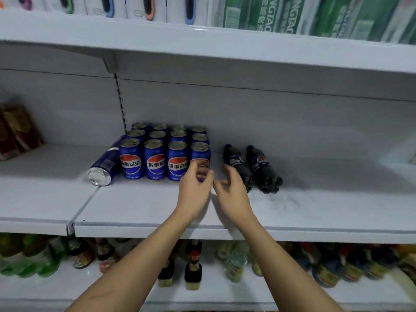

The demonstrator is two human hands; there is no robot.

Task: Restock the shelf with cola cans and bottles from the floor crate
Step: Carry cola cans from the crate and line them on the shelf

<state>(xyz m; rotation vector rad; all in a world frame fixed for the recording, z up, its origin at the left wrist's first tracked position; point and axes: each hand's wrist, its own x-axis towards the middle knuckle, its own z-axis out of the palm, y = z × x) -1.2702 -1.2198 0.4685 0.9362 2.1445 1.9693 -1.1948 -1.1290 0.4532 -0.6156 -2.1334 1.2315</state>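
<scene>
Hovering loosely curled and empty over the shelf (157, 206), the left hand (194, 188) nearly touches the upright cans (155, 162) ahead while the right hand (231, 190) nears two lying bottles (258, 167), which could roll off if nudged.

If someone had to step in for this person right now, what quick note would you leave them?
Left hand: fingers loosely curled in front of the rightmost front can, holding nothing.
Right hand: open, empty, beside the two bottles.
Done: block of upright cola cans on the middle shelf.
Left: one can lying on its side left of the block; both bottles lie flat. Stand them up. The floor crate is out of view.
</scene>
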